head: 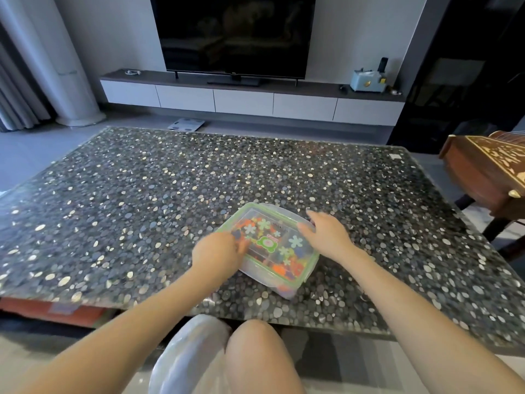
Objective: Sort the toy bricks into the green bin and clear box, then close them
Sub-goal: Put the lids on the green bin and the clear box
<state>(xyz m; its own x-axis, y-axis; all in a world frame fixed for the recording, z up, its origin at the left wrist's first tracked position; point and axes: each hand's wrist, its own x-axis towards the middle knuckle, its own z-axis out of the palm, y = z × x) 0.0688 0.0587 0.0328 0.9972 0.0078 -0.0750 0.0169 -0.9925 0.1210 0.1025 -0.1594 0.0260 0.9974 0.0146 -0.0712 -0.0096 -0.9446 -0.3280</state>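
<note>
A clear box [267, 245] with a green-rimmed lid sits near the front edge of the pebble-patterned table [170, 194]. The lid is on it, printed with flowers and a green sticker. Colourful toy bricks [287, 268] show through the plastic. My left hand [217, 251] lies on the box's left edge with its fingers curled at the lid rim. My right hand [326, 234] rests on the far right corner of the lid, fingers bent over the edge. No green bin is in view.
A TV [233, 35] stands on a low white cabinet [247, 98] beyond the table. A carved wooden piece [488, 169] sits to the right of the table. My knees [250, 356] are under the front edge.
</note>
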